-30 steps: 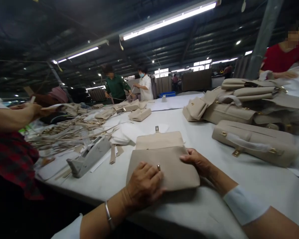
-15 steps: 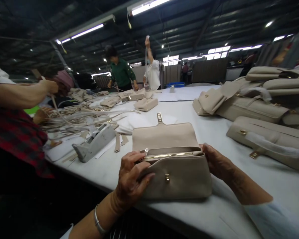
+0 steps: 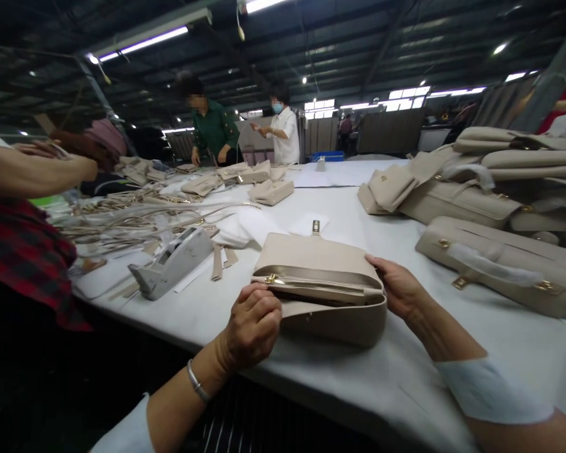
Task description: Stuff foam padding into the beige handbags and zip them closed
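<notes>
Holding beige bag (image 3: 334, 322), hands (image 3: 253, 324) (image 3: 400, 286) either side, mouth (image 3: 324, 293) now wider

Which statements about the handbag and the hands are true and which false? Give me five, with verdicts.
1. The left hand grips the beige handbag at its left end. True.
2. The handbag is closed. False: its flap lies open, away from the person.
3. The right hand touches the handbag's right side. True.
4. The handbag lies left of the grey tape dispenser. False: it lies to the right of it.
5. A silver bangle circles the left wrist. True.
</notes>
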### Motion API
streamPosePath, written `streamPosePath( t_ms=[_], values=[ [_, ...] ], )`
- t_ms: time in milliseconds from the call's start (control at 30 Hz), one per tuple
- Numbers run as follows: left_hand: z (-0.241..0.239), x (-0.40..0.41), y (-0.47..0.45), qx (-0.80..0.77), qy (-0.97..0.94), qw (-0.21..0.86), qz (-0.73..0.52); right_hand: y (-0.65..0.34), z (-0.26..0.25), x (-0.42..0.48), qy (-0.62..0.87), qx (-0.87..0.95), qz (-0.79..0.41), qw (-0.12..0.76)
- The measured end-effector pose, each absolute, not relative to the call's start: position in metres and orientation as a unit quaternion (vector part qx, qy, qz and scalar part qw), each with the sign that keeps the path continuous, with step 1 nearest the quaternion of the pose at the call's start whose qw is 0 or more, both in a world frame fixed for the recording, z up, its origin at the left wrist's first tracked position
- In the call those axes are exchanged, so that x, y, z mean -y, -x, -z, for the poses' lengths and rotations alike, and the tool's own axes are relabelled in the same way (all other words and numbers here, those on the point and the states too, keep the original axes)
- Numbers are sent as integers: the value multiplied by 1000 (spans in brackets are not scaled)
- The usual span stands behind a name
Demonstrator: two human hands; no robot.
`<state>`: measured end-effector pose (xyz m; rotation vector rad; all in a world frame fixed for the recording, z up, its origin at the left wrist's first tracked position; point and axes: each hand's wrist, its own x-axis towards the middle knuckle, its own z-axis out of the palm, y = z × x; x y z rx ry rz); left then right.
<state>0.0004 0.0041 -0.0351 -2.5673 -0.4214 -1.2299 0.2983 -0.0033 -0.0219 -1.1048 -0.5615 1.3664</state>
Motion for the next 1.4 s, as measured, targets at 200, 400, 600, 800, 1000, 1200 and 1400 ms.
streamPosePath(
  t_ms=[200,400,600,800,1000,1200,1400],
  values=[
    [33,-6,4,233,814,144,512,-311,46,-1,548,426,-555,458],
    [25,-14,-4,322,759,-2,566,-343,44,-12,704,574,-294,298],
    [27,-5,-1,356,755,-100,542,-329,-46,-6,655,686,-110,299],
    [25,3,3,360,738,-123,557,-215,-88,2,440,859,-129,228],
    [22,5,9,350,740,-141,557,-171,-72,-22,375,913,-155,32],
    [20,1,8,350,745,-168,543,-190,-55,-30,430,779,-422,172],
    [18,0,4,368,735,-165,544,-193,-46,-22,445,736,-439,259]
  ],
)
